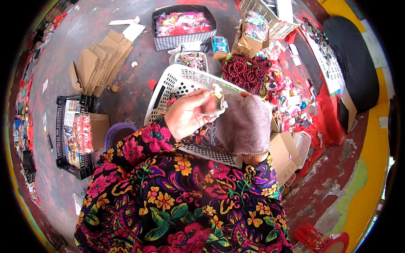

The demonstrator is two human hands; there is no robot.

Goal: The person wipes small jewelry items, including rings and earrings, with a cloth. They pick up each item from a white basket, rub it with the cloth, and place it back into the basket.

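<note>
Between the thumb and fingers of my left hand [185, 116] is a small round trinket [214, 105] with a white and yellow top; its front is blurred. A mauve plush cloth [247, 124] covers my right hand, leaving only the wrist [255, 158] with a thin bracelet bare. The cloth hides the right fingers. Both hands are over a white perforated plastic basket [190, 72], the trinket just left of the cloth. Tangled cords and small trinkets [206, 137] lie inside the basket, partly hidden by my hands.
Beyond the basket are a fabric bin [181, 42] of wrapped goods and a dark red beaded heap [247, 74]. Flattened cardboard [101, 63], a black crate [63, 130] and a purple tub [120, 131] stand left. Loose trinkets [295, 103] and an open carton [284, 154] lie right.
</note>
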